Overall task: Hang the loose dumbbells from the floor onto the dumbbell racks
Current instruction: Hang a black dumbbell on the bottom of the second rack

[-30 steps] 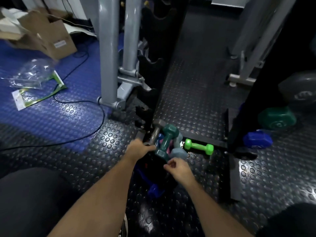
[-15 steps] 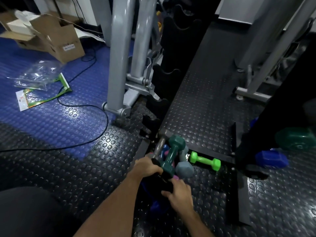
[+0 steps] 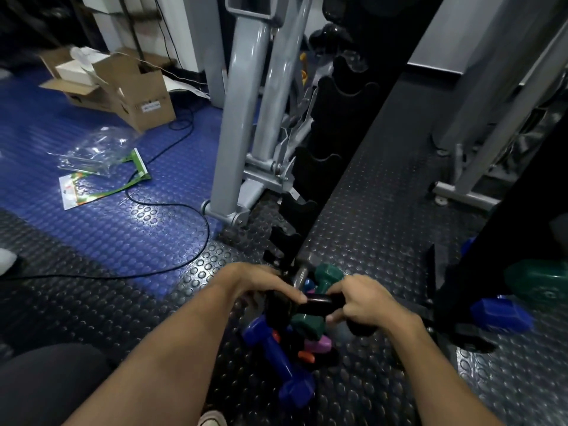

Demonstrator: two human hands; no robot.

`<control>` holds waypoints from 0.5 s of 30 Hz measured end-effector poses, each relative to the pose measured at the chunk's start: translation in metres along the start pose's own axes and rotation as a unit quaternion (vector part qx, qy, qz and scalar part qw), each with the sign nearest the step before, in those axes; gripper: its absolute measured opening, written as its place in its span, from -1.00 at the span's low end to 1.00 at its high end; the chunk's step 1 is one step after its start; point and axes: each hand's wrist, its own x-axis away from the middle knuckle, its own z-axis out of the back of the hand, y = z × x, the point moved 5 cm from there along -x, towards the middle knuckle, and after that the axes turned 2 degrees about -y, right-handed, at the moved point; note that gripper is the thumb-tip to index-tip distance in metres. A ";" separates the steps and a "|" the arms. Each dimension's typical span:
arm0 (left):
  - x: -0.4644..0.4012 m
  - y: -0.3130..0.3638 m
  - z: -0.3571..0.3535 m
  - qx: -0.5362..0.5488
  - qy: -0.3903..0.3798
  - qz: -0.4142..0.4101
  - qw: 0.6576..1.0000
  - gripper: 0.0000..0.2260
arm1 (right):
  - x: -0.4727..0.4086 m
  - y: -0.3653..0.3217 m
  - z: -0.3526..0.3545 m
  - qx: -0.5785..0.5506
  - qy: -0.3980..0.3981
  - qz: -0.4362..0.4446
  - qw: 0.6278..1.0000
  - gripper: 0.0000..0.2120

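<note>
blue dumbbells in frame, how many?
2 clearly: one blue dumbbell in the floor pile below the hands, another blue dumbbell at the right rack's base. A blue bit further up may be a third.

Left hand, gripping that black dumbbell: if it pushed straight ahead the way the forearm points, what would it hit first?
Most likely the black dumbbell rack, whose lowest cradles stand just beyond the left hand. Depth is hard to judge here, so the black dumbbell it grips might touch first.

We hold one dumbbell [image 3: 313,305] between our left hand [image 3: 255,281] and right hand [image 3: 362,302], above the floor pile [image 3: 292,348]. The rack [image 3: 325,167] rises just behind; boxes [image 3: 123,84] lie far left.
</note>
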 end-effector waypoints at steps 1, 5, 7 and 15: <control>0.006 0.001 0.003 -0.007 -0.002 -0.007 1.000 -0.30 | -0.003 -0.006 0.006 0.009 -0.010 0.011 1.000 -0.71; 0.008 -0.021 0.006 0.007 0.017 -0.017 1.000 -0.48 | -0.023 -0.027 0.018 0.036 -0.048 0.055 0.997 -0.73; 0.003 -0.034 0.004 0.035 0.041 -0.024 0.998 -0.57 | -0.037 -0.032 0.016 0.030 -0.067 0.072 0.995 -0.76; 0.008 -0.080 -0.002 0.281 0.186 0.010 0.941 -0.76 | -0.079 -0.039 -0.019 0.015 0.079 0.103 0.991 -0.35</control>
